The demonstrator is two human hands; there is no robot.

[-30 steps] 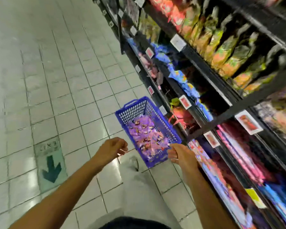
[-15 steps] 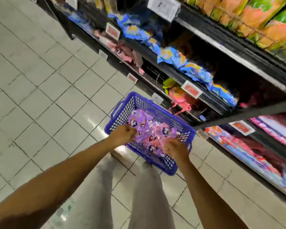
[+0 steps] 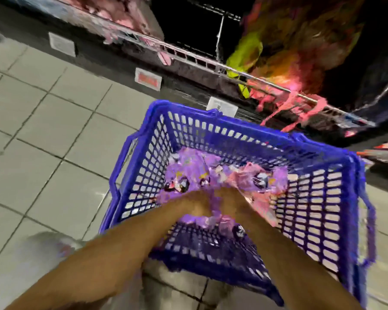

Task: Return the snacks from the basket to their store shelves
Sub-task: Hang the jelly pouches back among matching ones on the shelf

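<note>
A blue plastic basket (image 3: 309, 211) stands on the tiled floor in front of the bottom shelf. Several purple snack packets (image 3: 193, 168) lie in it. Both my hands are down inside the basket, close together in the middle of the pile. My left hand (image 3: 196, 203) curls its fingers into the packets. My right hand (image 3: 232, 198) sits just beside it and grips the same bunch, with purple wrapper showing between the two hands. The picture is heavily blurred, so the fingertips are hidden among the wrappers.
The bottom store shelf (image 3: 188, 70) runs across the top with white price tags (image 3: 148, 79) on its edge. A yellow-green packet (image 3: 246, 57) and pink and red packets (image 3: 285, 101) sit behind its wire rail. Grey floor tiles (image 3: 43, 130) lie to the left.
I have bent down much closer to the basket. Both hands have gone from its near rim into the pile of purple packets and closed on them.
</note>
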